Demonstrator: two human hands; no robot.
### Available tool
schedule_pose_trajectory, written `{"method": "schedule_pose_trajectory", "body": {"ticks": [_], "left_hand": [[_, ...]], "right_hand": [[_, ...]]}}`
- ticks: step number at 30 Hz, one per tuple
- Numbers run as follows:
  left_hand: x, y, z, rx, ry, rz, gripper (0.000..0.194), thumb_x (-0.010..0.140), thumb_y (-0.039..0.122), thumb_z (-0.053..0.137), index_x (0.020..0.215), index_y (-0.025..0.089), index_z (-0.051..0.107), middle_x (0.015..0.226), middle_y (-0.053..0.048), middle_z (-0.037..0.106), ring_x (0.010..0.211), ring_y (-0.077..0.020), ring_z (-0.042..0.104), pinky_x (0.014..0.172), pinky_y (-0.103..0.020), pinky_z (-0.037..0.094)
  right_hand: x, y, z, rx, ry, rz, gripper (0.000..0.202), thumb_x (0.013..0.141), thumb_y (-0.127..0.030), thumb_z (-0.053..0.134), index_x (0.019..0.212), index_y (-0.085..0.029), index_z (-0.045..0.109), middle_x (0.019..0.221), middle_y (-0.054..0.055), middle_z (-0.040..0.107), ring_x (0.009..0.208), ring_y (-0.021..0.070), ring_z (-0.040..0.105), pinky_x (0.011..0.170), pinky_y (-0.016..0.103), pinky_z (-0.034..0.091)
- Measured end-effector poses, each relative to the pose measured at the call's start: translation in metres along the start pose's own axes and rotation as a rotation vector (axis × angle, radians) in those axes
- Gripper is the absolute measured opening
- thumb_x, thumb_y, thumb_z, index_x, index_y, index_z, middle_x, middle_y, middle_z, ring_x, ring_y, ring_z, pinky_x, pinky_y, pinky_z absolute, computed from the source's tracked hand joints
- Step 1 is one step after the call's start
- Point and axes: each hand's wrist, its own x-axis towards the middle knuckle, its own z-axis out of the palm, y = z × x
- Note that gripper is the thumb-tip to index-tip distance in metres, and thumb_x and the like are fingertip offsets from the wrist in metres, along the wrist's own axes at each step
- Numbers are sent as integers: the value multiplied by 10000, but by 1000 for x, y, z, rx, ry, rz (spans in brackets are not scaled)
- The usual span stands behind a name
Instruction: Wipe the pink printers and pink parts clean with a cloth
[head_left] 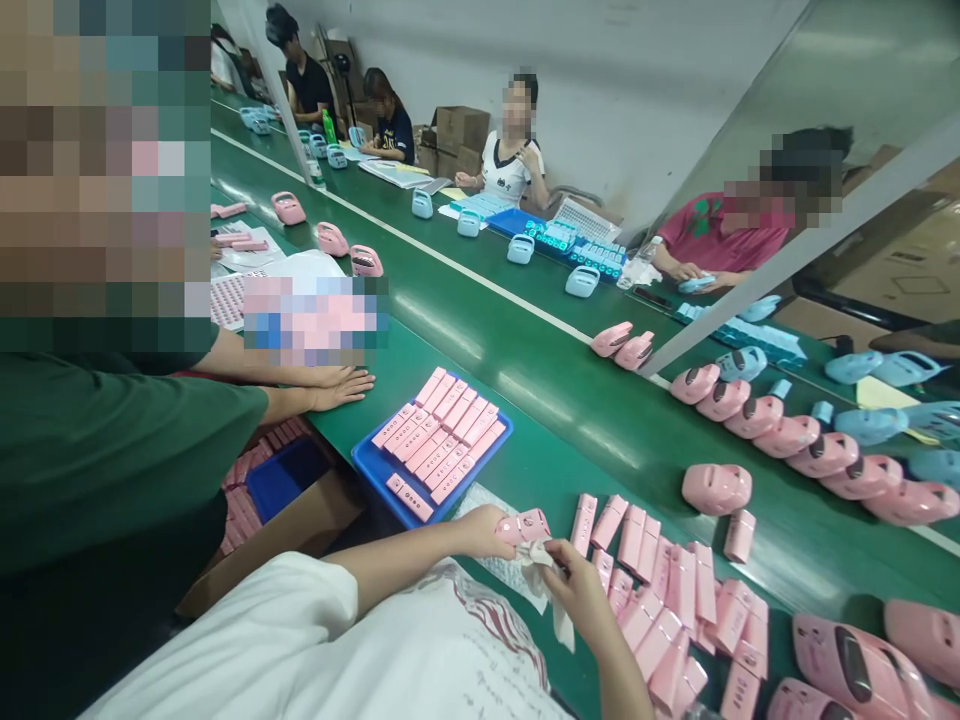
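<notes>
My left hand (482, 531) is closed around a pink plastic casing piece (529, 524) with a small dark mark near its end. A crumpled white cloth (562, 622) is pinched in my right hand (579, 585), and its upper part touches the underside of the pink piece. Beyond my left hand a blue tray (390, 492) carries rows of similar pink pieces with printed marks. To the right of my right hand, many loose pink pieces (660, 620) lie in a heap on the green table. A sheet of bubble wrap (495, 500) lies under my hands.
Larger pink housings (847, 655) stand at the lower right, with a row of pink housings (787, 435) farther back. A green conveyor belt (480, 310) runs behind the table. At my left a co-worker's hand (341, 388) rests on the table. Other people sit across the belt near blue housings (582, 281).
</notes>
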Motion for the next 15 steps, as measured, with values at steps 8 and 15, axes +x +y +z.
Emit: {"method": "schedule_pose_trajectory", "body": {"ticks": [8,15], "left_hand": [[-9,15,7,-313,-111,20,531,493,604,783,652,160,539,483,50,476,448,-95,446,482,-247,360],[0,18,27,-582,-127,-87,783,655,895,311,783,159,544,538,9,531,400,-117,483,428,-251,354]], "right_hand": [[-6,23,16,537,10,146,440,724,-642,570,868,-229,619,813,67,683,725,228,664,621,329,531],[8,0,14,149,455,-190,350,882,-448,477,1096,-214,627,1013,98,705,1031,285,657,868,441,538]]}}
